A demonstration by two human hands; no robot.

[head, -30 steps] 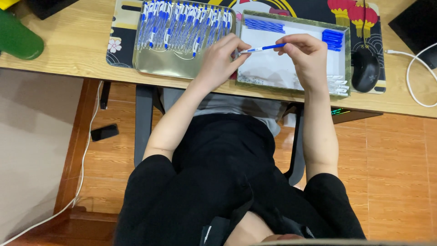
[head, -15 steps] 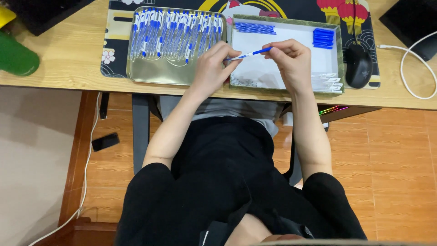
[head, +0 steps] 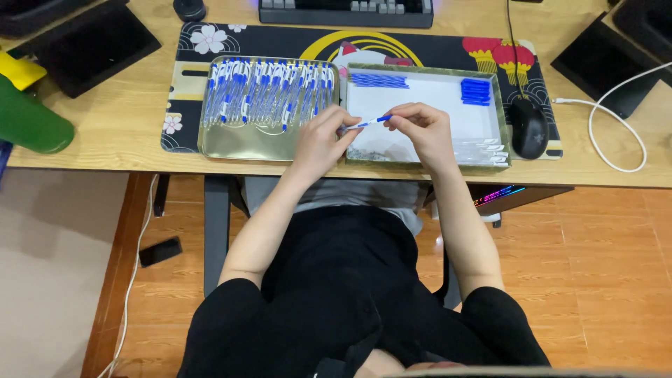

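Observation:
Both hands hold one blue and clear pen (head: 369, 123) level between them, just above the near edge of the right tray (head: 498, 105). My left hand (head: 318, 138) pinches the clear end, my right hand (head: 422, 129) the blue end. The right tray is white inside, with blue pen parts (head: 379, 80) at its far left, blue caps (head: 476, 92) at its far right and clear pieces (head: 480, 150) along its near right. The left tray (head: 266, 147) is gold-coloured and carries several finished blue and white pens (head: 269, 94) laid side by side.
The trays sit on a patterned desk mat (head: 189, 63) on a wooden desk. A black mouse (head: 529, 127) lies right of the trays, a keyboard (head: 346, 12) behind, a white cable (head: 609, 140) at right, a green object (head: 31, 122) at left.
The pen and both hands stay together over the right tray. The head view has tilted, so more of the desk's far side shows now.

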